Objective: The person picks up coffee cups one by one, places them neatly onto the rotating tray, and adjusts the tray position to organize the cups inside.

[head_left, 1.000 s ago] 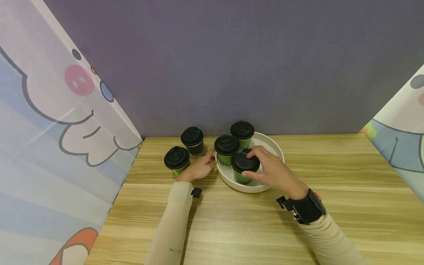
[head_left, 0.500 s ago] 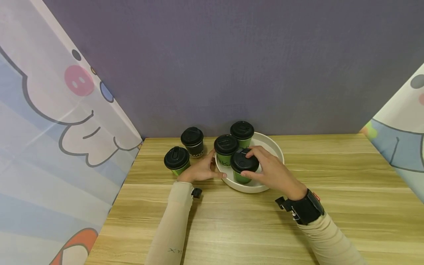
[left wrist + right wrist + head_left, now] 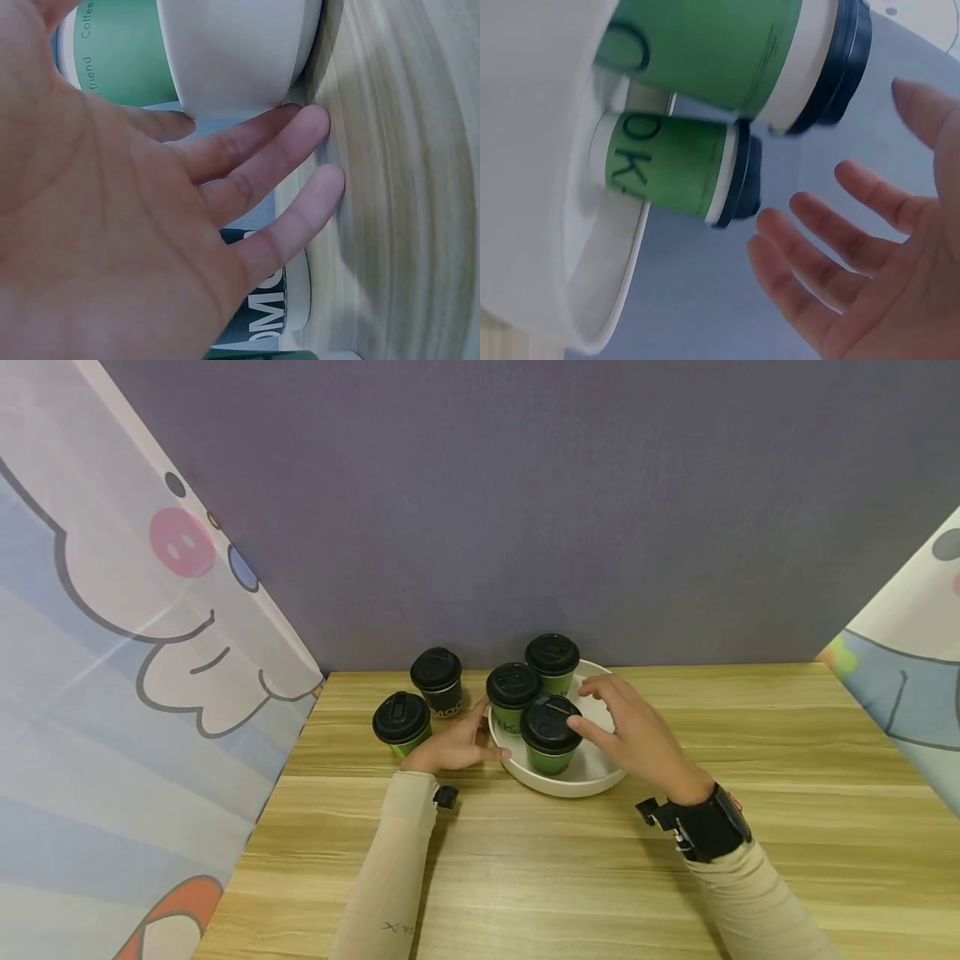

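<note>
Right grip [image 3: 637, 737], wide, beside three black-lidded green paper cups [image 3: 551, 727] in one round white tray [image 3: 558, 788]; left grip [image 3: 452, 745], wide, between tray and two black-lidded cups [image 3: 401, 718], one green, one black.

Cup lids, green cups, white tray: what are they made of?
Cup lids: likely plastic, black with slight sheen; molded ridges and raised tabs.
Green cups: probably paper, mostly matte; printed lettering, pale band under the lid.
White tray: smooth, low sheen, even color without visible grain; plastic or glazed ceramic, can't tell.
</note>
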Tool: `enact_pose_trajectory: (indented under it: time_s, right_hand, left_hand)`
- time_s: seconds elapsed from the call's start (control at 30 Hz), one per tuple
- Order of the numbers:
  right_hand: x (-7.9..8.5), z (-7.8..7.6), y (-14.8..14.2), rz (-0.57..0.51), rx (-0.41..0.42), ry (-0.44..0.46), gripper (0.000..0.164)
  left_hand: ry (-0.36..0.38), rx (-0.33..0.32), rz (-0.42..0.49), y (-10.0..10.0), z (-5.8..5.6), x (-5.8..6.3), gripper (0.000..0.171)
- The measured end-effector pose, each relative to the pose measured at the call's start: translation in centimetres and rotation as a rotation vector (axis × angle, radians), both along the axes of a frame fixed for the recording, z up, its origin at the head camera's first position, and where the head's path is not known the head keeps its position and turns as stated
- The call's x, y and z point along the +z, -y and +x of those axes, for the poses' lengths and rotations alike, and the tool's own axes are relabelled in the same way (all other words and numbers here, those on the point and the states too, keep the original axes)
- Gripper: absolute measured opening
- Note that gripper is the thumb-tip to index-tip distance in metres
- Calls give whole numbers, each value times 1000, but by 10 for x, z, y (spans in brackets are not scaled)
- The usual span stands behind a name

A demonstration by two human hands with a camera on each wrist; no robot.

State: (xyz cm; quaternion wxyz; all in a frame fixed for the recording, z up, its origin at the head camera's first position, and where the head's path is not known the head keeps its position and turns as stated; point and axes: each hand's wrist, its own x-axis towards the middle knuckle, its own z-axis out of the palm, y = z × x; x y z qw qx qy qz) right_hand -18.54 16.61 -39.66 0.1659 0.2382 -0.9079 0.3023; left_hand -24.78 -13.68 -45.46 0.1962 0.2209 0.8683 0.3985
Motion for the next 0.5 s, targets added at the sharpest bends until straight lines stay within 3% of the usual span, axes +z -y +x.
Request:
enact_pose_trajectory:
  time_s: [0.2, 0.5]
  right_hand:
    - [-6, -12, -20, 8, -73, 16, 30]
    - [-26, -29, -49, -12, -133, 190, 36]
  left_hand:
    - [23, -2, 5, 2, 0, 2, 110]
    - [35, -25, 17, 4, 1, 4, 92]
